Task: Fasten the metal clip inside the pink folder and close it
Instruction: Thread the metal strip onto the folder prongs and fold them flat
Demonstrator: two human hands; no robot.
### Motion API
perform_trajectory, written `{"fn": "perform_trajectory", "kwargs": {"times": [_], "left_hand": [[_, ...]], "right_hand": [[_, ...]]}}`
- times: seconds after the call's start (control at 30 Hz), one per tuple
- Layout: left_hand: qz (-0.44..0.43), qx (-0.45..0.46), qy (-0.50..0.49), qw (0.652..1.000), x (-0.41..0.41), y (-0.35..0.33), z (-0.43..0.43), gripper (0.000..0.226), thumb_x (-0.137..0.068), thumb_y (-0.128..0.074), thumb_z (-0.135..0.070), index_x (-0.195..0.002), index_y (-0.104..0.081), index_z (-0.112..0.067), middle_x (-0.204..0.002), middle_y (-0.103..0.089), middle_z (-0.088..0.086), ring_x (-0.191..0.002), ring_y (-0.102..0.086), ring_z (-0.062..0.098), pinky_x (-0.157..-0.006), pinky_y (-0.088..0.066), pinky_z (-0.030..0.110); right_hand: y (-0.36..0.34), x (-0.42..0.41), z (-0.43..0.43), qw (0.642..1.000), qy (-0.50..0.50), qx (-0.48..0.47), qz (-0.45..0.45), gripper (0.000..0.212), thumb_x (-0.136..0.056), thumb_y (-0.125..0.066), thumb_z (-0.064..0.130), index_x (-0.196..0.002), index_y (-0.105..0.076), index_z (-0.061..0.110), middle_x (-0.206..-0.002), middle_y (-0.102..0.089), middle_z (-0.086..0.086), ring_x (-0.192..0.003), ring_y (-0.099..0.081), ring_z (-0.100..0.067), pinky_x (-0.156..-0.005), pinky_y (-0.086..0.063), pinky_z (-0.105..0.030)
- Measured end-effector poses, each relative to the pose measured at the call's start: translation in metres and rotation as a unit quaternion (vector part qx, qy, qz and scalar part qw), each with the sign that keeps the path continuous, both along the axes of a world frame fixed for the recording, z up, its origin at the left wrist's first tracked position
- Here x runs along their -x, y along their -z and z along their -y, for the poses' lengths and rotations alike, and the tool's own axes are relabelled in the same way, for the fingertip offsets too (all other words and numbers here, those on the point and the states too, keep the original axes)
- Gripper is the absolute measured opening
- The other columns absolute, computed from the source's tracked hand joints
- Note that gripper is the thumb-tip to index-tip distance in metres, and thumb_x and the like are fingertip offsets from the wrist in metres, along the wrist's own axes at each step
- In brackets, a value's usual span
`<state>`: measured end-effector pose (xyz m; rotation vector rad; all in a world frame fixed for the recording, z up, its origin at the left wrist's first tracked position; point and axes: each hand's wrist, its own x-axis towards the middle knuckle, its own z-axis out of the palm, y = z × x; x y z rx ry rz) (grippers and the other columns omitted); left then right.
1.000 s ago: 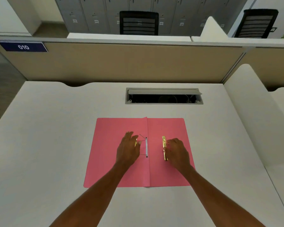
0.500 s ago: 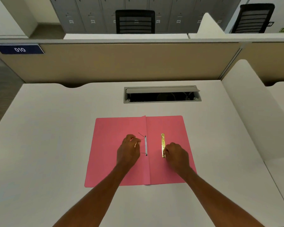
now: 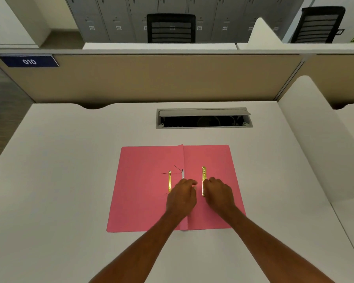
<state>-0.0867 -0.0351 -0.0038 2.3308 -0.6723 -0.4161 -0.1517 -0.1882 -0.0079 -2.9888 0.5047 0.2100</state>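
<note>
Head view: folder [image 3: 147, 193] lies open and flat on the worktop [image 3: 59, 180].
Clip bar: gold bar [image 3: 204, 180] on the right leaf, beside the spine.
Second strip: gold strip [image 3: 169, 180] on the left leaf, thin prongs sticking out.
Left hand [image 3: 182, 198]: over the spine, fingers curled together; grip unclear.
Right hand [image 3: 219, 193]: fingertips touching the bar's near end, loosely curled, clamped on nothing visible.

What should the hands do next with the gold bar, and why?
Probably the right hand should lift the gold bar it touches and carry it toward the white strip at the fold, since the pink folder lies open, bar loose.
</note>
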Motion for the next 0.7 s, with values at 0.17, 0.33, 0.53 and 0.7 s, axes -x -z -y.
{"fn": "perform_trajectory", "kwargs": {"times": [0.17,0.33,0.53,0.7], "left_hand": [[-0.093,-0.047,0.034,0.994,0.012,0.007,0.017,0.033,-0.109,-0.050,-0.021,-0.127,-0.075,-0.013,-0.124,-0.077,0.012,-0.113,-0.072,0.031,-0.099,-0.060,0.045],[-0.138,-0.060,0.012,0.989,0.021,0.014,0.024,0.028,-0.104,-0.048,-0.015,-0.104,-0.076,-0.007,-0.102,-0.077,0.017,-0.093,-0.072,0.037,-0.086,-0.062,0.052],[-0.147,-0.067,0.007,0.987,0.030,0.013,0.028,0.035,-0.103,-0.047,-0.011,-0.127,-0.072,-0.010,-0.120,-0.075,0.015,-0.109,-0.072,0.037,-0.088,-0.059,0.044],[-0.119,-0.105,0.033,0.987,0.035,0.011,0.030,0.033,-0.107,-0.049,-0.014,-0.134,-0.068,-0.014,-0.119,-0.072,0.015,-0.107,-0.073,0.036,-0.077,-0.049,0.037]], "right_hand": [[0.001,-0.002,0.004,0.999,-0.041,0.001,0.002,0.025,-0.107,-0.055,0.012,-0.126,-0.071,0.009,-0.117,-0.077,-0.012,-0.100,-0.073,-0.027,-0.084,-0.059,-0.037],[0.004,-0.005,0.007,0.997,-0.073,-0.006,-0.002,0.027,-0.106,-0.051,0.008,-0.127,-0.068,0.009,-0.123,-0.074,-0.013,-0.105,-0.071,-0.028,-0.090,-0.055,-0.035],[0.003,0.000,0.010,0.999,-0.011,-0.043,0.009,0.019,-0.105,-0.058,0.014,-0.114,-0.074,0.010,-0.110,-0.075,-0.010,-0.095,-0.070,-0.025,-0.073,-0.047,-0.029],[0.002,0.003,0.008,0.997,0.004,-0.074,0.015,0.019,-0.105,-0.060,0.016,-0.112,-0.076,0.011,-0.108,-0.074,-0.009,-0.094,-0.070,-0.024,-0.076,-0.053,-0.030]]}}
